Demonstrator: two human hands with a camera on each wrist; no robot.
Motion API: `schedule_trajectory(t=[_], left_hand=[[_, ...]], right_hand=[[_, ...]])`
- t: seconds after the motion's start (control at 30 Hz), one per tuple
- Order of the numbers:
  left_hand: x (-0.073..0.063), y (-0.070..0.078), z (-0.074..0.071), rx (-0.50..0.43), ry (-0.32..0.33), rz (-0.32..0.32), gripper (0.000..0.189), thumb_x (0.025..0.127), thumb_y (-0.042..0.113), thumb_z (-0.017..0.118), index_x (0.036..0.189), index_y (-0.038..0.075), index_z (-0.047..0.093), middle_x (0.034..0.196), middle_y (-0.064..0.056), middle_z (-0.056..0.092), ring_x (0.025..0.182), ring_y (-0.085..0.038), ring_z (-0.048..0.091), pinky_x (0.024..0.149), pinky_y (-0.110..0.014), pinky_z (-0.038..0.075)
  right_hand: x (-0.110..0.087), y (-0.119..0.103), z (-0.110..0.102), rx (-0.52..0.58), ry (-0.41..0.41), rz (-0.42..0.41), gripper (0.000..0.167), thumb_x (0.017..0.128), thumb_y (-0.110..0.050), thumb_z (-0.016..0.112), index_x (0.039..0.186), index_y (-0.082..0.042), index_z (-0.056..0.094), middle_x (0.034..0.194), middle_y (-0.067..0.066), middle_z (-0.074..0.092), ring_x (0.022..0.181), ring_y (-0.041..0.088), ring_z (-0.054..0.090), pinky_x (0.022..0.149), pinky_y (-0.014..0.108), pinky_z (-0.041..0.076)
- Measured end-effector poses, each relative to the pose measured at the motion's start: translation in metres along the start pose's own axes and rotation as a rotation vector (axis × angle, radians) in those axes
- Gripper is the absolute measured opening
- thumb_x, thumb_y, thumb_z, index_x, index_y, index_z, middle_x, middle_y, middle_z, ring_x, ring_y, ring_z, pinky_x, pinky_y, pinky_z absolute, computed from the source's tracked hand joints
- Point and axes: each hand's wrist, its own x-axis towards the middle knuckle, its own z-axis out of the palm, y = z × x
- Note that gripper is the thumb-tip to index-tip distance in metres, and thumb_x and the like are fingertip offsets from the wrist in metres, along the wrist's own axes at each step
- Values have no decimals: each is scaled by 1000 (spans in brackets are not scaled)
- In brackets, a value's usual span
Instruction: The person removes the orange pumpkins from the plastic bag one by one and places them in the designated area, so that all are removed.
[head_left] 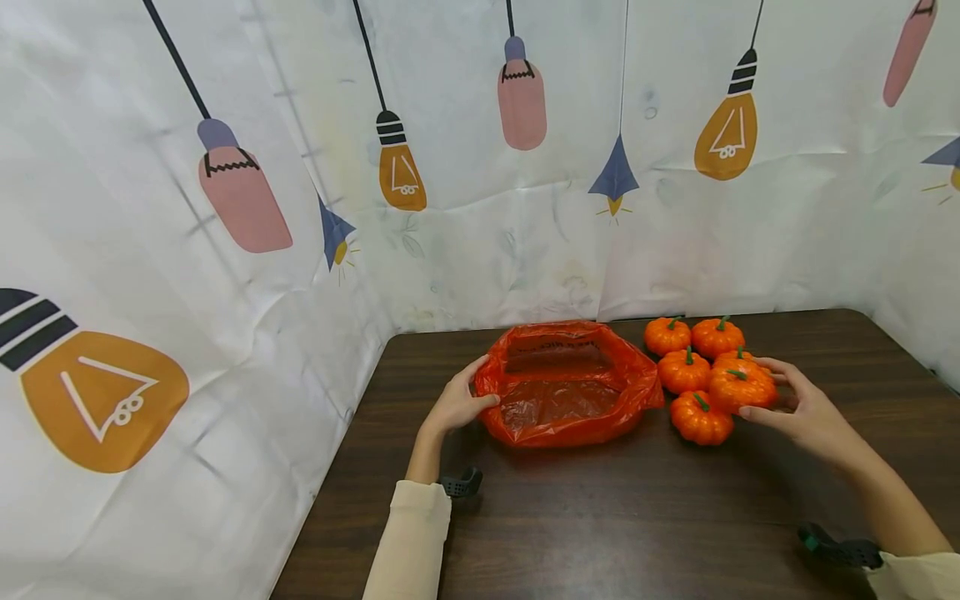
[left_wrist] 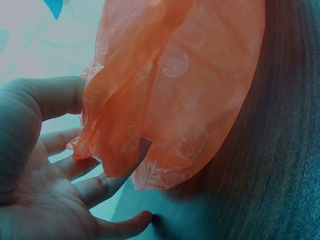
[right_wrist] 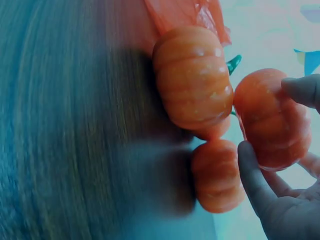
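Note:
An orange-red plastic bag (head_left: 570,429) stands on the table with its mouth spread wide. At its left rim my left hand (head_left: 455,402) holds the film, with some fingers behind the bag in the left wrist view. My right hand (head_left: 813,417) grips a small orange toy pumpkin (head_left: 742,387) with a green stem, thumb and fingers round its side. In the right wrist view this pumpkin (right_wrist: 272,120) is raised above the others. Beside the bag's right end sit several similar pumpkins (head_left: 683,372), one partly hidden behind the held one. The nearest pumpkin (head_left: 702,418) lies toward the front.
Everything stands on a dark brown wooden table (head_left: 600,525) with rounded far corners. A white curtain (head_left: 480,250) printed with lamps and bulbs hangs behind and along the left. A dark band (head_left: 461,483) sits at the left wrist, another dark strap (head_left: 840,548) at the right.

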Motion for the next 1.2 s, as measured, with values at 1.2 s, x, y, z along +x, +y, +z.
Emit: schedule_trajectory(t=[1.2], left_hand=[[0,-1,1,-19,-2,2,77,92,10,70,160,21,36,159,-14,44,129,-36,59,101,-52,55]], right_hand=[[-8,43,-25,-127,-169,40,79,99,-29,68,158,-5,22,148,31,36,116,8,56,79,26,49]])
